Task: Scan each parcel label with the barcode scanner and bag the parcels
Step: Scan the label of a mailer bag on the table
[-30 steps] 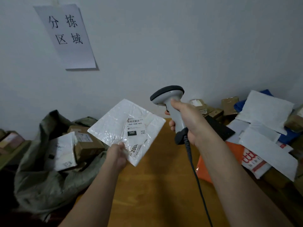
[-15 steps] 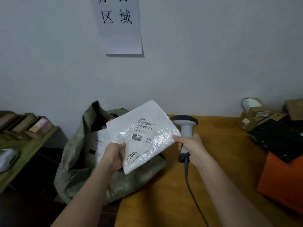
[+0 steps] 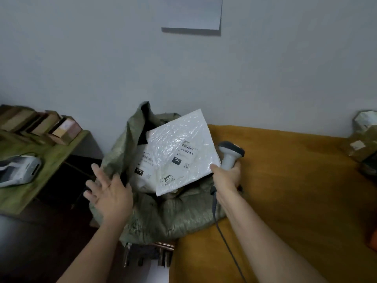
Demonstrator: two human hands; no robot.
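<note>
A white plastic mailer parcel (image 3: 179, 152) with a printed label lies tilted over the mouth of a grey-green woven sack (image 3: 173, 217), on top of another white labelled parcel (image 3: 142, 166) inside it. My left hand (image 3: 110, 193) is spread, holds nothing, and hovers at the sack's left edge, apart from the mailer. My right hand (image 3: 226, 178) grips the handle of the grey barcode scanner (image 3: 230, 154), whose head sits just right of the mailer's corner. One right finger is at that corner; I cannot tell if it touches. The scanner's cable runs down along my forearm.
The sack stands against the left end of an orange-brown table (image 3: 295, 201). A green shelf (image 3: 47, 160) to the left carries several cardboard boxes (image 3: 61, 129) and a white device (image 3: 18, 170). More boxes (image 3: 363, 144) sit at the table's far right. A paper sheet (image 3: 191, 13) hangs on the wall.
My left hand has let go of the white mailer and opened. The mailer has dropped onto the sack's mouth. The view has turned left, and the scanner stays in my right hand.
</note>
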